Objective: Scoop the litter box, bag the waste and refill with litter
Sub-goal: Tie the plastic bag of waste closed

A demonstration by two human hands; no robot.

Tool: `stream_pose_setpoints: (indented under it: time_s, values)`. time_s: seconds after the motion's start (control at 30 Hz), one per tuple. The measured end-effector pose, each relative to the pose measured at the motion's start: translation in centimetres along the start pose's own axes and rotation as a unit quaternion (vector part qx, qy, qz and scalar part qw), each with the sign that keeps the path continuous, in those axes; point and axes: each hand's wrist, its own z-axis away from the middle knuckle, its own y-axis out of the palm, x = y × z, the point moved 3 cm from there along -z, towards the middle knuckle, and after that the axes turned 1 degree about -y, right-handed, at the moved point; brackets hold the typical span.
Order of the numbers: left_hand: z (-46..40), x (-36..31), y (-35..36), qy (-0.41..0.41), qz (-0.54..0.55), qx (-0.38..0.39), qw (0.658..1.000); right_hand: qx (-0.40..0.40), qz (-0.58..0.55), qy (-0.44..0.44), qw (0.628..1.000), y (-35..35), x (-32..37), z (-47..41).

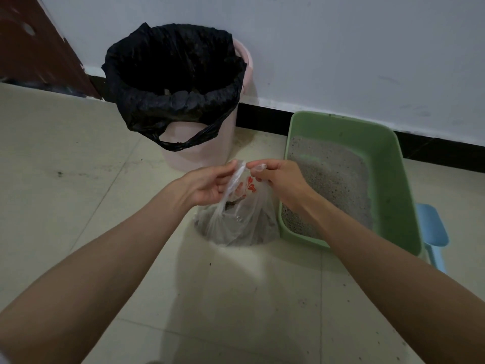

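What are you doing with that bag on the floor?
A person is closing up a clear plastic bag of scooped waste. The left hand and right hand each pinch one of its handles above the bag, not yet knotted. The bag sits on the floor beside the green litter box, which holds grey litter. A blue scoop lies behind the box, and a pink bin with a black liner stands by the wall.

Beige tiled floor point(78, 153), pale wall point(341, 48)
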Motion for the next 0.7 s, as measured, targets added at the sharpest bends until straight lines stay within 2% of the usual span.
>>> stream_pose_setpoints:
  time_s: [0.2, 0.27, 0.33, 0.43, 0.53, 0.63, 0.7]
  values:
    - [-0.6, -0.3, -0.5, 0.05, 0.065, -0.066, 0.994, 0.024, 0.003, -0.019, 1.0, 0.6, -0.1, 0.1]
    - [-0.5, -0.4, -1.3, 0.055, 0.124, -0.09, 0.987, 0.053, -0.089, 0.006, 0.995, 1.0, -0.5, 0.3]
    - [-0.6, -0.4, -2.1, 0.065, 0.21, -0.116, 0.969, 0.068, -0.242, 0.053, 0.966, 1.4, -1.0, 0.8]
    - [-0.9, 0.6, -4.3, 0.083, 0.312, -0.161, 0.933, 0.029, -0.362, 0.133, 0.922, 1.6, -2.6, 1.5]
    - [-0.2, 1.7, -7.4, 0.09, 0.204, -0.196, 0.955, -0.011, -0.334, 0.182, 0.925, 0.9, -3.3, 2.3]
    - [0.6, 0.7, -7.8, 0.14, 0.017, -0.199, 0.97, -0.001, -0.286, 0.17, 0.943, 0.0, -2.3, 2.2]
    - [1.1, -0.3, -7.7, 0.158, -0.035, -0.189, 0.969, 0.011, -0.276, 0.164, 0.947, 0.1, -1.2, 1.9]
